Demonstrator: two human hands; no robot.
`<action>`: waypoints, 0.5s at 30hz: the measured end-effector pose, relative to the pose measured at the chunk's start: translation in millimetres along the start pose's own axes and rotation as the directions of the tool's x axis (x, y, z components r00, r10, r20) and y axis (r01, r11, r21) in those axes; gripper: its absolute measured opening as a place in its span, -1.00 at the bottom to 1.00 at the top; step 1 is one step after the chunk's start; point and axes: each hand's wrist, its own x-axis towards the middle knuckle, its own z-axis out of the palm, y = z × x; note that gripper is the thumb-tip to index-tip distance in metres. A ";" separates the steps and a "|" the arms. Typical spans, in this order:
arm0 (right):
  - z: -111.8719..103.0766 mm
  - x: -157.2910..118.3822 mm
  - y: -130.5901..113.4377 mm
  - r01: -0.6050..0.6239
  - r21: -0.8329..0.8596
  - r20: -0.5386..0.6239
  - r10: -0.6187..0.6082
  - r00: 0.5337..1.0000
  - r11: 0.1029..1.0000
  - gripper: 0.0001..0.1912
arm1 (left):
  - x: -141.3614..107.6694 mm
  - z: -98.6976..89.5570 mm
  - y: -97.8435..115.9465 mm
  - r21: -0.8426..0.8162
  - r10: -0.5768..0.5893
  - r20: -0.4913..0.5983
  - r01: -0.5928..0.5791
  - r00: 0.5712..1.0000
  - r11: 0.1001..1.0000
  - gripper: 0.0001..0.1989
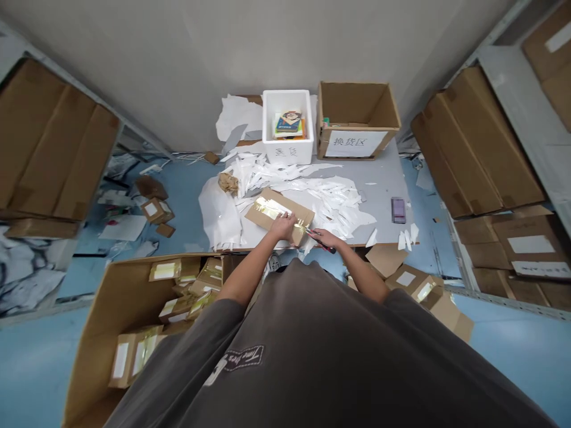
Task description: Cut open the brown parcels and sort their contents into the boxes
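A taped cardboard parcel [263,215] lies at a slant near the table's front edge. My left hand [282,226] grips the parcel near its middle, fingers bent over the top and near side. In my right hand [325,238] is a cutter [320,242] with a dark and red handle, its tip touching the taped right end of the parcel. White paper scraps [330,202] spread behind and to the right of the parcel. A crumpled brown paper ball [228,182] sits behind its left end.
Behind are a white foam box [288,154] holding books and an open cardboard box [350,150]. A phone [398,210] lies on the table's right. A large carton [96,333] of parcels stands lower left; shelves with boxes [482,142] flank both sides.
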 end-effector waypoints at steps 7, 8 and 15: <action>10.1 -2.0 10.9 0.028 0.129 0.094 -0.040 0.995 0.991 -0.58 | 5.6 0.1 0.4 0.011 -0.025 -0.001 0.025 1.000 1.000 0.26; 13.6 -2.7 11.6 0.029 0.131 0.112 -0.044 0.993 0.991 -0.56 | 6.0 -0.4 1.3 0.013 -0.028 -0.004 0.028 1.000 1.000 0.29; 35.0 -15.0 16.5 -0.005 0.061 0.039 0.003 0.999 0.998 -0.51 | 2.0 -5.4 7.3 0.017 -0.035 0.008 0.034 0.999 0.999 0.27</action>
